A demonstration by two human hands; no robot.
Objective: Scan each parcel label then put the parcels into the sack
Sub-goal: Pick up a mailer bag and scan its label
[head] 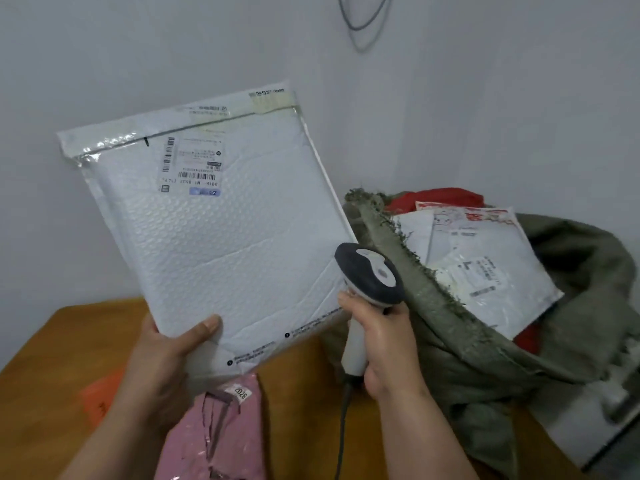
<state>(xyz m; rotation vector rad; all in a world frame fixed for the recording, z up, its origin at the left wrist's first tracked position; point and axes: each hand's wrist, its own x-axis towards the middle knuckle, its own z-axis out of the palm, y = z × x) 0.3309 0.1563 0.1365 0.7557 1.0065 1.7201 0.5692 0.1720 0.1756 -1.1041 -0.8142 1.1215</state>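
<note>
Left hand (pixel 162 355) pinches bottom corner of white bubble-wrap mailer w/ printed label (pixel 214 216), held up above it. Right hand (pixel 381 344) grips grey-white handheld scanner (pixel 370 282), just right of mailer. Prob light, floppy, slick; grip an edge. Olive woven sack (pixel 450 341) right of hands.

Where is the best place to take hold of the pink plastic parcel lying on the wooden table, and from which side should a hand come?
Probably its upper end, near the white number sticker. The pink plastic parcel lies flat on the wooden table with its lower part under the left forearm, so come from above right and pinch the loose, crinkled film.
</note>
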